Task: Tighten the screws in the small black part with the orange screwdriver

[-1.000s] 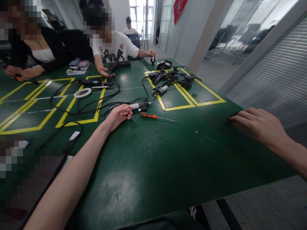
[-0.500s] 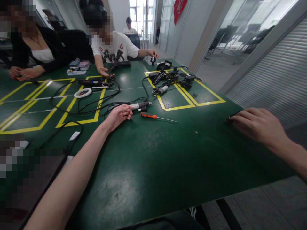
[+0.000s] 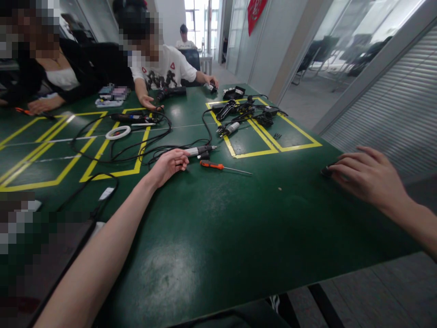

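My left hand point(image 3: 168, 165) rests on the green table point(image 3: 211, 228), fingers loosely curled, right beside the grey handle of an electric screwdriver point(image 3: 200, 151) with a black cable. An orange-handled screwdriver point(image 3: 221, 167) lies just right of it. My right hand point(image 3: 367, 175) lies near the table's right edge, fingers spread over a small dark object point(image 3: 327, 171) that is mostly hidden under them.
Yellow tape rectangles point(image 3: 273, 141) mark the table. Black cables point(image 3: 126, 146), a white ring point(image 3: 117, 132) and several black tools point(image 3: 239, 111) lie further back. Two other people sit at the far left side, their hands on the table. A glass wall stands to the right.
My right hand's fingers have lifted and spread slightly over the dark object. The far person's hand has moved down onto the table. My left hand has not moved.
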Demonstrator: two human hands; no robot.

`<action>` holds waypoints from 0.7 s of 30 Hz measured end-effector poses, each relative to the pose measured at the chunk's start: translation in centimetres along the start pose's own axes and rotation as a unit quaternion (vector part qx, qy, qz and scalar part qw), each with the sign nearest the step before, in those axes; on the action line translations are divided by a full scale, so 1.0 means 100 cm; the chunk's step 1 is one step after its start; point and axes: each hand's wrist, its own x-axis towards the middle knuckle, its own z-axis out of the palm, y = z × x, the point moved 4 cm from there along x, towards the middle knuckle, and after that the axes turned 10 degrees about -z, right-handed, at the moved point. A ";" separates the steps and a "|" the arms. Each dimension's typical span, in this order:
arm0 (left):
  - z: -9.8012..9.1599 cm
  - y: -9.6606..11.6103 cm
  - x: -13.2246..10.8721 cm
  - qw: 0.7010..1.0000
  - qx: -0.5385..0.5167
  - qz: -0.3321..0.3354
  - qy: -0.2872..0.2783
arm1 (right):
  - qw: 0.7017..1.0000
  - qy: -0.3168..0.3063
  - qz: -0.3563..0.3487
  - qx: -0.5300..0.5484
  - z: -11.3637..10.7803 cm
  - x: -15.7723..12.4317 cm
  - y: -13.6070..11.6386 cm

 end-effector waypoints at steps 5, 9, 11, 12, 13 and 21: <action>0.000 0.000 0.000 1.000 0.003 0.002 -0.001 | 0.992 -0.005 0.084 0.094 0.011 -0.013 0.006; 0.000 0.000 0.000 1.000 0.003 0.001 -0.002 | 0.978 -0.030 0.136 0.156 0.016 -0.016 0.010; 0.000 0.000 0.000 1.000 0.002 0.000 -0.001 | 0.972 -0.034 0.149 0.179 0.016 -0.014 0.011; 0.000 0.000 0.000 1.000 0.002 0.000 0.000 | 0.969 -0.032 0.158 0.187 0.016 -0.013 0.011; 0.000 0.000 0.000 1.000 0.002 0.000 0.001 | 0.966 -0.030 0.167 0.194 0.015 -0.012 0.011; 0.000 0.000 0.001 1.000 0.001 0.001 0.003 | 0.945 -0.029 0.218 0.242 0.019 -0.014 0.023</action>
